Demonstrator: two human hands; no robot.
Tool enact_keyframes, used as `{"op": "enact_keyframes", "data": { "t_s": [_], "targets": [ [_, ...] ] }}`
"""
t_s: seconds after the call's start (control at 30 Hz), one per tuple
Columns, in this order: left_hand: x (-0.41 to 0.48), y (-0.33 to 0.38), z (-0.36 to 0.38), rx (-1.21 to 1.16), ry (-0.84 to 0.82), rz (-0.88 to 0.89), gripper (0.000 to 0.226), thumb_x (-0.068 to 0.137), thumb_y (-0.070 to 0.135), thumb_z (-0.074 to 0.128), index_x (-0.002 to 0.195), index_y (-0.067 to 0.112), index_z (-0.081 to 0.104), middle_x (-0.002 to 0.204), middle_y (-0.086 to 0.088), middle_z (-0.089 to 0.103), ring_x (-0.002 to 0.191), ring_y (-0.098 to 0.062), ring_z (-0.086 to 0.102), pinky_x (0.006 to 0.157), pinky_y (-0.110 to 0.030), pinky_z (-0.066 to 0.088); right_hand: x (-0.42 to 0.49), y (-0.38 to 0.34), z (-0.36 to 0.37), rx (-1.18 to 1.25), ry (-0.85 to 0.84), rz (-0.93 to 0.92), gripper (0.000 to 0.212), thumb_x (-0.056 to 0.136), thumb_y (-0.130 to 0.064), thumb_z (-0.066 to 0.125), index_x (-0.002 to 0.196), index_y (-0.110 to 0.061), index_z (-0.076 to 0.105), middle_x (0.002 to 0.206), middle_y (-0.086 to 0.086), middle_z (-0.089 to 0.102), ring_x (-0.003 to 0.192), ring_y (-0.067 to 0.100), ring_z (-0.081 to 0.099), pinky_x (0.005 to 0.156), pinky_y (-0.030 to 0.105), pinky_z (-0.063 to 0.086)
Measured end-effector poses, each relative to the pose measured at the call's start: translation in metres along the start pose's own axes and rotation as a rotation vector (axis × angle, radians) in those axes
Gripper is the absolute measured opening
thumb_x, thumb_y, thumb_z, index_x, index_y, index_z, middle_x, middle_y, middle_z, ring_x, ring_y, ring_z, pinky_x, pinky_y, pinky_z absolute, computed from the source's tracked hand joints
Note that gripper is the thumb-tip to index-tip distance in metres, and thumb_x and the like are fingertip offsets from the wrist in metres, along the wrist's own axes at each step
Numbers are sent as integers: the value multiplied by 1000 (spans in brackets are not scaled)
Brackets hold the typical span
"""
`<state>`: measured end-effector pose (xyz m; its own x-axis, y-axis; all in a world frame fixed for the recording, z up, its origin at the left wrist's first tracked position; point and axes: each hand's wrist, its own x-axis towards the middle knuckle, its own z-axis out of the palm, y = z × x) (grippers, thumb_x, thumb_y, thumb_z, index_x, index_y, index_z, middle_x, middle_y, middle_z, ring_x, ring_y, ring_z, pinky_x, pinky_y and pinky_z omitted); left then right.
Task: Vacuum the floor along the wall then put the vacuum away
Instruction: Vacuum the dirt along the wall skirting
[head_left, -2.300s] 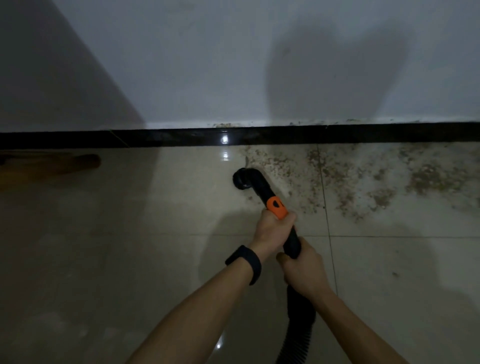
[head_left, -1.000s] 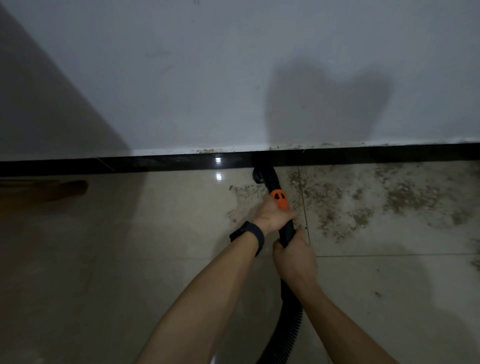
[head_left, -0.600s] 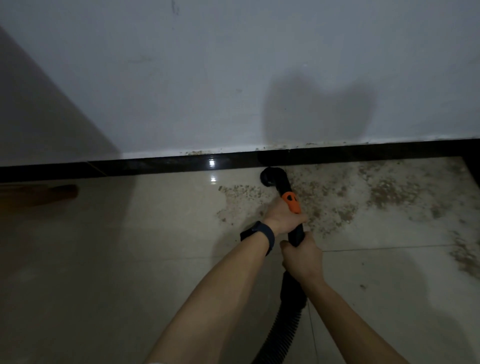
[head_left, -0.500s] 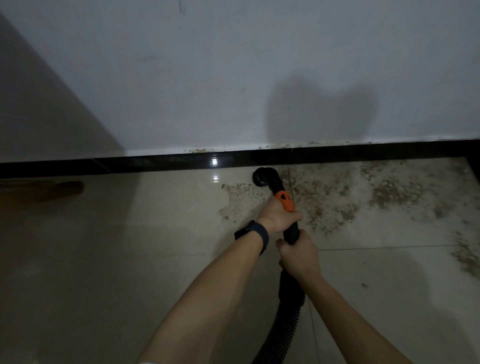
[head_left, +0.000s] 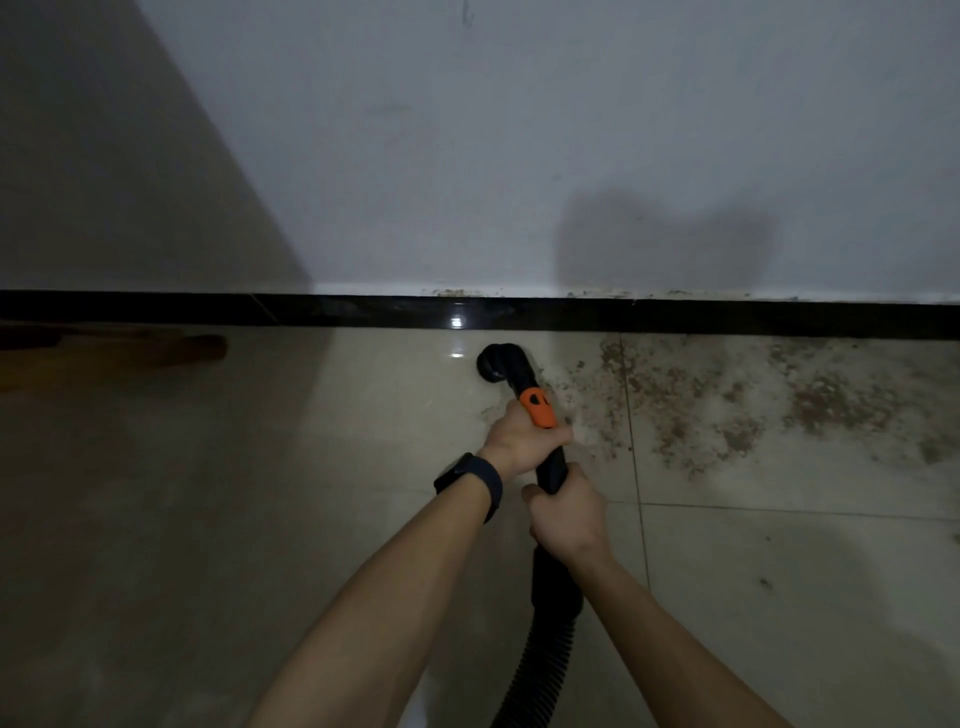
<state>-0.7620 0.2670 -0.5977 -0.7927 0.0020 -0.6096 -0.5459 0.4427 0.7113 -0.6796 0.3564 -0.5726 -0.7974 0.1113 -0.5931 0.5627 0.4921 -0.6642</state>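
A black vacuum nozzle (head_left: 497, 365) rests on the beige tiled floor (head_left: 322, 467), a little short of the black baseboard (head_left: 727, 319). Its tube carries an orange button piece (head_left: 538, 408). My left hand (head_left: 522, 441), a dark band on its wrist, grips the tube just below the orange piece. My right hand (head_left: 569, 514) grips the tube lower down. The ribbed black hose (head_left: 535, 670) runs from under my right hand down out of view. Brown dirt (head_left: 727, 410) covers the tiles to the right of the nozzle.
A pale wall (head_left: 519, 156) rises above the baseboard, with my shadow on it. A brownish object (head_left: 171, 351) lies on the floor at the far left, in shadow. More specks of dirt sit along the baseboard's top edge (head_left: 452, 292).
The nozzle has drawn back from the baseboard and shifted left onto cleaner tile. The dirt patch left of the tile seam has shrunk. Both hands keep their grip.
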Motion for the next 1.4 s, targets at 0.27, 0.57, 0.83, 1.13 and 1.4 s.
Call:
{"op": "enact_keyframes", "data": {
  "t_s": [0.27,0.57,0.83,1.13,1.4],
  "targets": [
    [-19,22,22,38,-169,15,26,89,19,69,77,18,47,73,1,51,67,-13,51,55,-23,44,-15,23,-17,27,120,55,14,90,-19,63,94,-15,50,81,11,68,67,27,68,58,40,57],
    [-30,38,49,168,-308,4,26,90,24,69,79,20,46,82,-4,54,82,-22,57,79,-42,55,-29,49,-32,111,142,102,15,89,-18,63,98,-15,52,84,11,68,69,28,69,63,47,62],
    [-29,22,8,218,-113,2,21,89,34,66,95,14,62,94,-7,65,90,-24,62,82,-34,52,-18,11,-10,83,38,38,12,90,-18,61,97,-14,51,86,9,67,73,27,69,53,30,51],
    [-41,0,-25,136,-55,-41,24,89,37,65,94,14,66,101,-13,71,93,-28,69,89,-41,58,-15,-1,17,0,-20,10,18,90,-23,61,102,-15,52,88,5,65,74,22,66,57,31,52],
    [-61,8,34,206,-247,33,21,95,39,63,84,22,56,102,-12,67,99,-30,64,93,-43,53,-46,51,-10,32,137,65,14,92,-16,61,96,-13,49,82,6,61,66,18,60,50,28,40]
  ]
}}
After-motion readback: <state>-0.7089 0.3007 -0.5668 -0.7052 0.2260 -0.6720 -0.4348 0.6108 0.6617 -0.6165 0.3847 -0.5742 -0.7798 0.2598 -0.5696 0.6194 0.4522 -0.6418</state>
